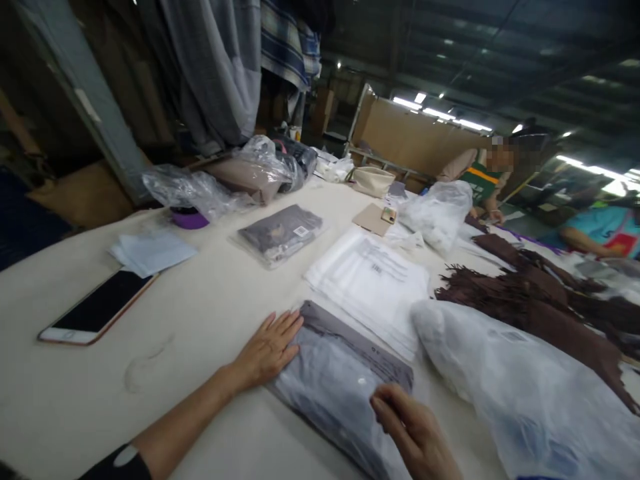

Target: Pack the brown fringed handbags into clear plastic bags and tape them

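Note:
A grey garment in a clear plastic bag [335, 387] lies on the white table [210, 413] in front of me. My left hand [267, 350] rests flat on the bag's upper left edge, its fingers stretched out. Over the bag's right side is my right hand [413, 427], with thumb and fingertips pressed together; whether anything is between them cannot be made out. A stack of white plastic bags [367, 277] with printing lies just beyond. Farther back sits another bagged grey garment [280, 233] with a white label.
At left lie a phone [100, 307] and pale blue sheets [155, 252]. A large filled plastic bag [530, 387] and dark brown fringed cloth [545, 307] occupy the right. Two people, one in a green vest [483, 183], are across the table.

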Action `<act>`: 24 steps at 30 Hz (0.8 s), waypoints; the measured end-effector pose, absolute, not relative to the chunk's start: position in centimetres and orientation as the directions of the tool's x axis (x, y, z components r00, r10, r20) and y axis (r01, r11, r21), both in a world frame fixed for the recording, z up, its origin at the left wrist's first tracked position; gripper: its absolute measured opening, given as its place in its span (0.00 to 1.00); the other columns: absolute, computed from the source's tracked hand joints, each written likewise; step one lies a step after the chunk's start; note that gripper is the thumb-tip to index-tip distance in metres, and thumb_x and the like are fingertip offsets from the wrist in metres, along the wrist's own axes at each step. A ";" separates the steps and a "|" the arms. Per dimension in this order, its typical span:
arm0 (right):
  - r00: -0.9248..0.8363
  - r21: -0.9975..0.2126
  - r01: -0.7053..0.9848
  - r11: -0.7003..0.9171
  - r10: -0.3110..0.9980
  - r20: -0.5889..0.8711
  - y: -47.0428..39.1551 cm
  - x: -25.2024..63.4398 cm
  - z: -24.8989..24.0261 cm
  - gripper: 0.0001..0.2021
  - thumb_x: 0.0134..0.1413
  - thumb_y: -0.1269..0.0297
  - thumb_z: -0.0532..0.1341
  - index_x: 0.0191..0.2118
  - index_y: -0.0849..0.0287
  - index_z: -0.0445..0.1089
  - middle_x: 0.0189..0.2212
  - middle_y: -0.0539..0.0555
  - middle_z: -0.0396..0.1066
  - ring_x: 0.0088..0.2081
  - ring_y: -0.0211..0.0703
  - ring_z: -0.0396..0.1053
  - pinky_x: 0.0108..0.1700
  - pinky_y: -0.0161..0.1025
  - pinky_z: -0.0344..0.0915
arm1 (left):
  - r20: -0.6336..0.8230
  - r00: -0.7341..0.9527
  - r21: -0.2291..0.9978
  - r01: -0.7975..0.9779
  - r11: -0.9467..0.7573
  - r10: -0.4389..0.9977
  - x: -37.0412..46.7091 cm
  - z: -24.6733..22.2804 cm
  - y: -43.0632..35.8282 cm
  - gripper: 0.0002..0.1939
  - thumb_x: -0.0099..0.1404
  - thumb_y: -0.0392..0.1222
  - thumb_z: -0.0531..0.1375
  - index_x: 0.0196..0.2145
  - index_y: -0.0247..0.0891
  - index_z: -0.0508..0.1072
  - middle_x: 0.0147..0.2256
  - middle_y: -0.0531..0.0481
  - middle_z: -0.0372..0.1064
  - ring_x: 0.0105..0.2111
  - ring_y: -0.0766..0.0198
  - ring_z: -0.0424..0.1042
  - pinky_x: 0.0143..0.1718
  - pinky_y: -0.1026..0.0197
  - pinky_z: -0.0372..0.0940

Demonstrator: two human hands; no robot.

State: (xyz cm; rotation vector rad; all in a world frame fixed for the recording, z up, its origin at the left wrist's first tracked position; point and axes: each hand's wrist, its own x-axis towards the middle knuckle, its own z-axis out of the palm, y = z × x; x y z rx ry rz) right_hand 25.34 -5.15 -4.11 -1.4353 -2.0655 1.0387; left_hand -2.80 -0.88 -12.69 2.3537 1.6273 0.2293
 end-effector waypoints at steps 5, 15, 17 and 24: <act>-0.642 -0.504 0.738 0.449 0.696 -0.320 4.2 16.0 -2.6 0.11 0.59 0.63 0.52 0.28 0.59 0.66 0.21 0.46 0.65 0.25 0.34 0.61 0.27 0.31 0.55 | 0.010 0.318 0.354 0.886 -0.301 0.948 -3.0 -13.0 -1.3 0.26 0.70 0.44 0.45 0.63 0.36 0.47 0.64 0.45 0.42 0.64 0.57 0.43 0.63 0.44 0.42; -0.470 -0.161 0.873 0.460 0.708 -0.527 8.8 11.0 -6.4 0.08 0.41 0.62 0.66 0.19 0.58 0.71 0.19 0.52 0.71 0.26 0.43 0.69 0.26 0.34 0.56 | 0.095 0.310 0.344 0.881 -0.324 0.946 -2.7 -13.2 -1.2 0.26 0.68 0.41 0.47 0.62 0.34 0.50 0.63 0.43 0.46 0.63 0.55 0.46 0.62 0.44 0.45; -0.442 -0.148 0.890 0.431 0.737 -0.511 9.1 11.4 -6.5 0.10 0.38 0.58 0.68 0.18 0.58 0.71 0.18 0.52 0.70 0.26 0.42 0.69 0.25 0.34 0.55 | 0.099 0.312 0.339 0.882 -0.327 0.945 -2.7 -13.4 -1.2 0.27 0.67 0.41 0.48 0.62 0.34 0.50 0.63 0.43 0.46 0.63 0.55 0.46 0.62 0.44 0.44; -0.319 -0.107 0.948 0.300 0.891 -0.324 9.0 15.6 -6.2 0.13 0.47 0.55 0.64 0.26 0.61 0.72 0.22 0.54 0.72 0.27 0.43 0.70 0.25 0.35 0.57 | 0.072 0.294 0.361 0.883 -0.300 0.953 -2.7 -13.2 -1.2 0.27 0.67 0.40 0.48 0.63 0.36 0.49 0.63 0.44 0.45 0.63 0.56 0.45 0.63 0.45 0.43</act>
